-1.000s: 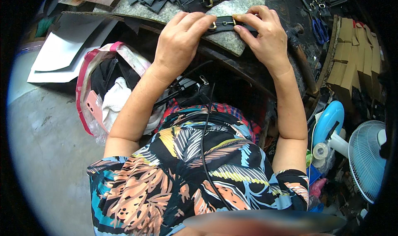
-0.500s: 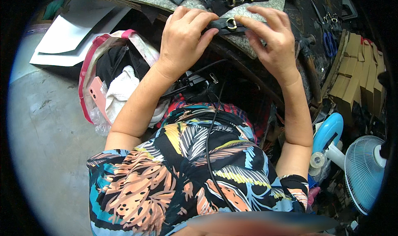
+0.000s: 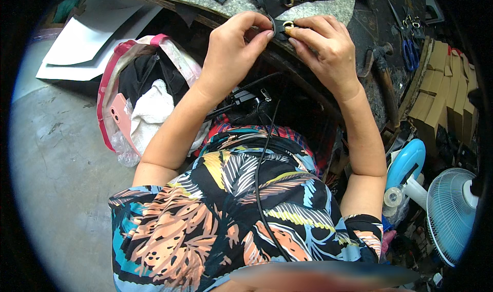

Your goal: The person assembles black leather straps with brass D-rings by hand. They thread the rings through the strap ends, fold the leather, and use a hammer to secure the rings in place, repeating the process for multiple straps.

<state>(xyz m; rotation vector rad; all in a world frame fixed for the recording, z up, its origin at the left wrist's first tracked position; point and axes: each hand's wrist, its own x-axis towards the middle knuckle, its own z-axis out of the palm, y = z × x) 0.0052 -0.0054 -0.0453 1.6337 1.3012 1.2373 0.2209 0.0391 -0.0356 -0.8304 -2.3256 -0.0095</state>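
Black strap piece point(image 3: 280, 26), brass ring, pinched.

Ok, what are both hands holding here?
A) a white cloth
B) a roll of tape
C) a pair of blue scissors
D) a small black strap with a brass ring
D: the left hand and right hand pinch a black strap with a brass ring between their fingertips, at the table's edge.
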